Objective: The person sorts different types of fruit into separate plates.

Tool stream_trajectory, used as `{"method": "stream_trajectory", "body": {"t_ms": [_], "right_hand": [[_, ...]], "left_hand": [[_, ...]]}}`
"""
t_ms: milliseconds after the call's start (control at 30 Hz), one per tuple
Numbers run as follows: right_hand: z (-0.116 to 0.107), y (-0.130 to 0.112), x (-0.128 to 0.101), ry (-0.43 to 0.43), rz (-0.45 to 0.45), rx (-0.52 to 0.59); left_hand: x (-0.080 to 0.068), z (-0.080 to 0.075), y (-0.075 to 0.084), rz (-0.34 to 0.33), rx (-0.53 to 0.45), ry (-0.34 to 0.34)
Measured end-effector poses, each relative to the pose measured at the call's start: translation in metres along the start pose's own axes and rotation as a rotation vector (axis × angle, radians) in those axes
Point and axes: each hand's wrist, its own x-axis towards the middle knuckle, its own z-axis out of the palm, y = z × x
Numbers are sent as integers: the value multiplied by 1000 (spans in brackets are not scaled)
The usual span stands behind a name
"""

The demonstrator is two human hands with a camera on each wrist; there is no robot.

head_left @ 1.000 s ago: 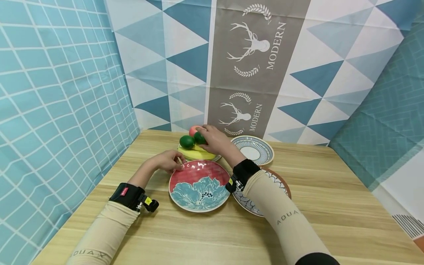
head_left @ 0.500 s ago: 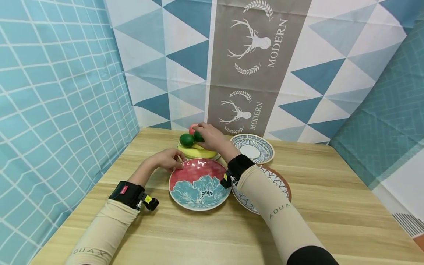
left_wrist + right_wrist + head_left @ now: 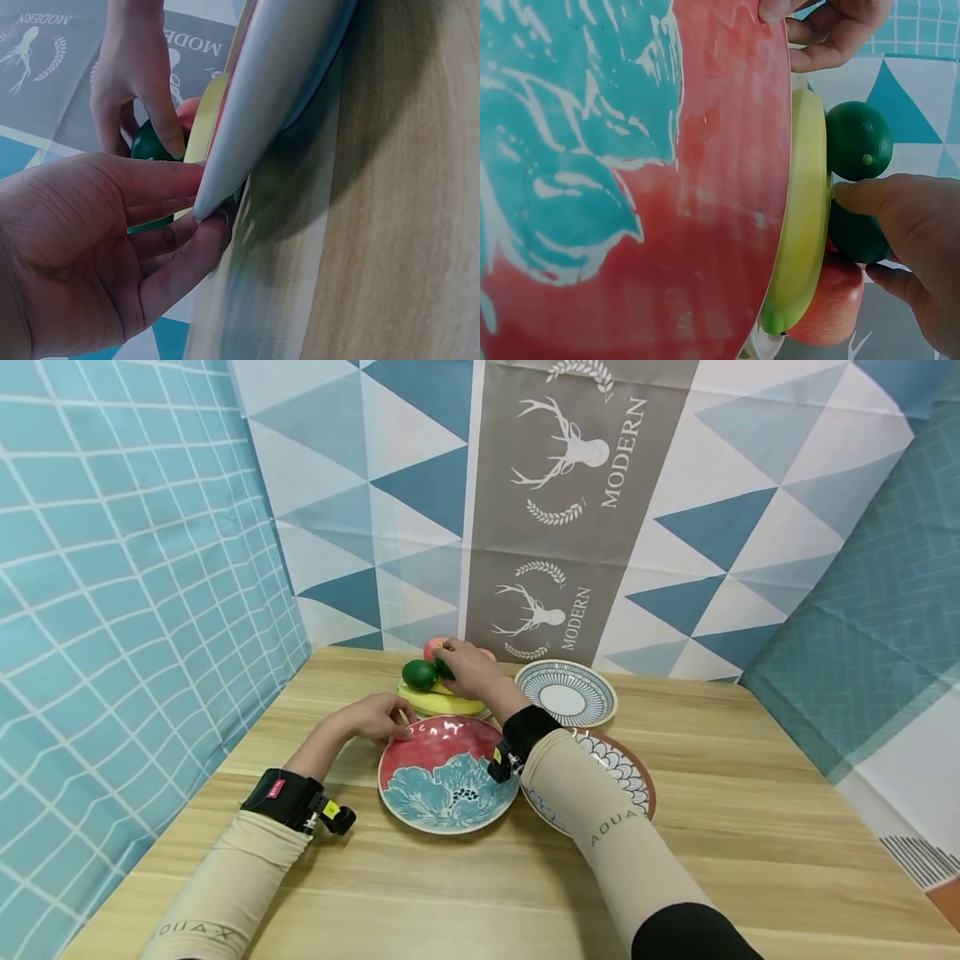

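My left hand pinches the left rim of a red plate with a blue flower; thumb and fingers meet at its edge in the left wrist view. The plate's far edge overlaps a yellow banana behind it. My right hand grips a dark green lime between thumb and fingers, over the banana. A second lime sits just left of the held one in the head view. A reddish apple-like fruit lies beside the banana, and another pink fruit shows behind. The dish under the fruit is mostly hidden.
At the back right stands a white plate with a blue striped rim. A brown-rimmed patterned plate lies in front of it, partly under my right forearm. A patterned cloth backdrop rises behind the wooden table.
My right wrist and forearm have shifted a little to the left, with the hand staying on the lime. The left hand keeps its hold on the plate rim.
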Motion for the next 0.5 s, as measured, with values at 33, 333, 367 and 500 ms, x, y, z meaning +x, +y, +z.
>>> {"method": "stream_trajectory", "body": {"t_ms": [33,333,367,500], "right_hand": [[0,0,0,9,-3,1],[3,-1,4,13,0,-29],[3,-1,4,15,1,-29],[3,-2,3,17,9,-22]], "left_hand": [[0,0,0,0,1,3],[-1,2,2,-24,-7,15],[0,2,1,-25,-5,15],[0,2,1,-29,0,18]]}}
